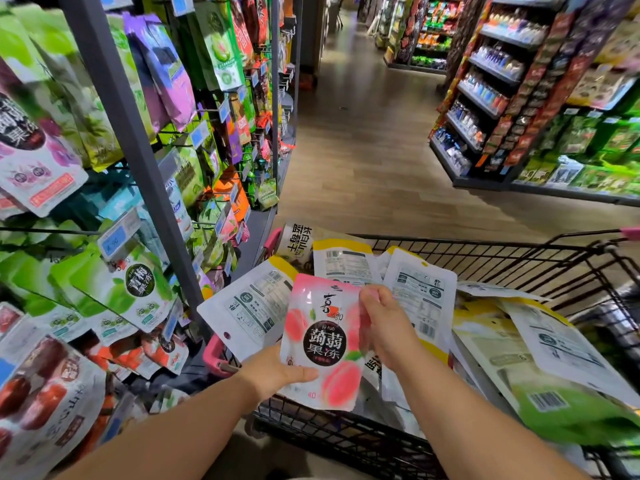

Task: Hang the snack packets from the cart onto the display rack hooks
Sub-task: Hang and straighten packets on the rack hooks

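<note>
grips a pink peach konjac jelly packet (322, 341) at its lower left corner with the left hand (277, 372), thumb curled across the front; pinches its right edge with the right hand (384, 327), fingers wrapped round. holds it upright, print toward the camera, above the near left corner of the wire cart (485, 242), touching a white-backed packet (242, 313) fanned out just behind. leaves many more packets (540, 341) piled loose in the cart. looks like squaring up one packet before carrying it left to the display rack (114, 98). to do this well: find the hang hole at the top edge, hard to make out here; move the right pinch up near it, steady the bottom with the left hand, face the print outward, and slide the hole straight along a hook (52, 231) past its price tag (116, 237), not at an angle. cannot tell whether the left hand also holds the white-backed packet, so separate the two first. for room: rack just beside the cart, crowded with hanging bags, with a grey upright post (166, 209) to clear; open aisle floor (363, 168) ahead; shelves (485, 98) well apart on the right.
</note>
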